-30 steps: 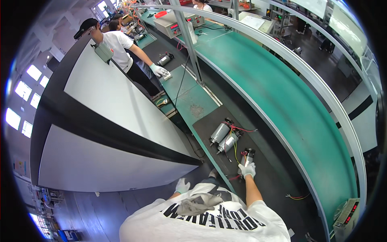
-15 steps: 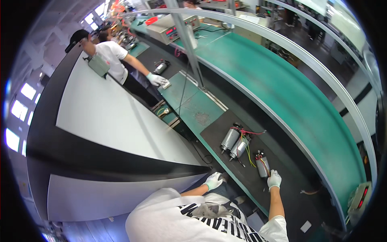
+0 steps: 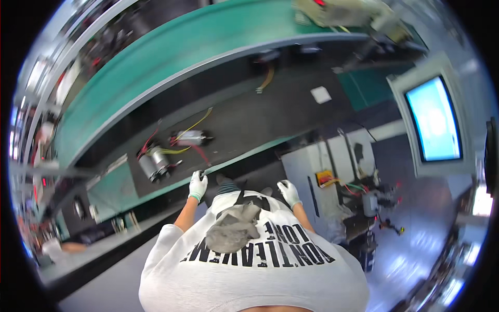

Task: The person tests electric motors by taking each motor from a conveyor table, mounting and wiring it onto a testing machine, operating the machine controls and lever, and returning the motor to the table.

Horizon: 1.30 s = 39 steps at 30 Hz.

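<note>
My left hand, in a white glove, is at the near edge of the bench with its fingers apart and nothing seen in them. Beyond it on the dark mat lies a silver cylindrical motor with red and yellow wires. Two more such motors, a left one and a right one, lie side by side further left, their wires at the far end. My right hand, also gloved, hangs off the bench in front of a pale cabinet. Its fingers are loosely curled and apart, holding nothing visible.
A green conveyor belt curves along the far side. On the bench are a white card and a loose yellowish cable. To the right stand a lit monitor and a wired motor on equipment. Another person's arm shows far left.
My view has swung round to the right. My right hand has come away from the single motor and off the bench; my left hand is now by the bench edge.
</note>
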### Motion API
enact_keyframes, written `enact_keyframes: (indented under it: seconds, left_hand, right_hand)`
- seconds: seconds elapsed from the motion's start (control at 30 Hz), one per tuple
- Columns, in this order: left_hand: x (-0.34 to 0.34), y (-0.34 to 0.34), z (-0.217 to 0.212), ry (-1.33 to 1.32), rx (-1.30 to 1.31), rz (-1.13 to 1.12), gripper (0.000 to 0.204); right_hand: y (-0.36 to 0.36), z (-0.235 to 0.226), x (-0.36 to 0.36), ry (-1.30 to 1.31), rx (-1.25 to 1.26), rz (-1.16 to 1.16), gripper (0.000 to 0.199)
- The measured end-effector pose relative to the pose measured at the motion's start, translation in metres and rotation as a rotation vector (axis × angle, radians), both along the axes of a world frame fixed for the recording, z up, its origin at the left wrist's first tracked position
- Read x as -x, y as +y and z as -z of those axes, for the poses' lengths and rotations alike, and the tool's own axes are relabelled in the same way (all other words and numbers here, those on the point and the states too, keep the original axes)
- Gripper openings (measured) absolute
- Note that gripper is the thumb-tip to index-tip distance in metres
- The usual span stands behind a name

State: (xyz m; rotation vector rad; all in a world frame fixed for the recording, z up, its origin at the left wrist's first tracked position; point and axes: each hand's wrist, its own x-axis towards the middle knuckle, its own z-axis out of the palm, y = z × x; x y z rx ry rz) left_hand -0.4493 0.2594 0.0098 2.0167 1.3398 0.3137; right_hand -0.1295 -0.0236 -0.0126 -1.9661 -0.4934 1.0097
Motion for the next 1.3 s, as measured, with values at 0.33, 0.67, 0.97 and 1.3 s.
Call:
enact_keyframes:
  seconds: [0.33, 0.67, 0.97, 1.3]
  left_hand:
    - [-0.337, 0.038, -0.005, -0.081, -0.151, 0.783, 0.037]
    - [-0.610, 0.059, 0.022, 0.044, -0.341, 1.155, 0.052]
    - [-0.683, 0.068, 0.051, 0.119, -0.522, 1.337, 0.061]
    - [-0.677, -0.060, -0.040, -0.214, -0.313, 1.823, 0.036]
  right_hand:
    - [-0.084, -0.039, -0.041, 0.367, -0.293, 1.064, 0.036]
    - [-0.041, -0.048, -0.068, 0.074, 0.210, 1.164, 0.043]
    - [-0.022, -0.078, -0.013, -0.041, 0.417, 1.211, 0.046]
    - [-0.043, -0.070, 0.026, -0.070, 0.388, 1.432, 0.047]
